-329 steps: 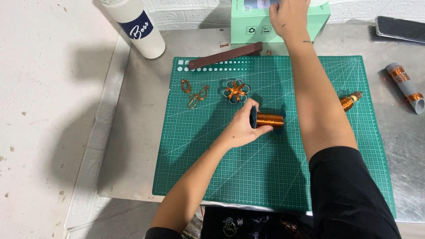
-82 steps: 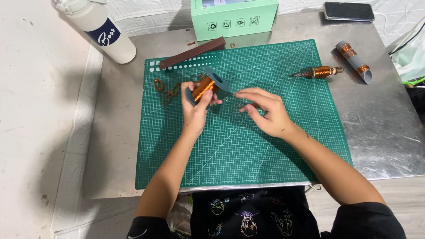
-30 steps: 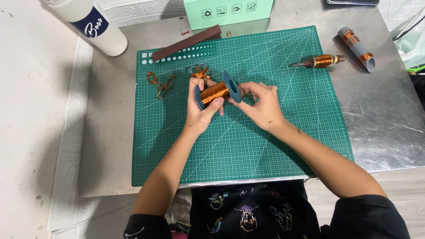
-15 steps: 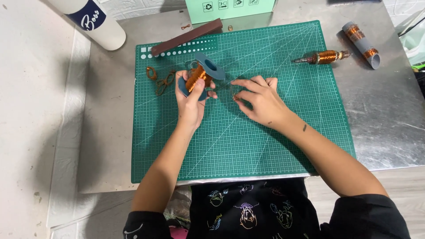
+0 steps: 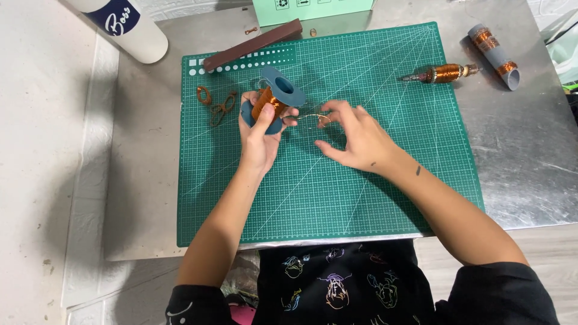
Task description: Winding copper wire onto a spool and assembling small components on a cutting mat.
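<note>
Left hand [image 5: 260, 135] clamped on copper spool [image 5: 269, 102]; right hand [image 5: 355, 135] pinching barely visible wire [image 5: 308, 117].

Black short sleeves, bare forearms; black shirt with colourful cartoon prints; small dark marks on right forearm.

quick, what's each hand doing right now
Left hand: closed around the spool of copper wire, lifted off the green mat.
Right hand: fingertips pinched on the thin wire strand coming off the spool.
</note>
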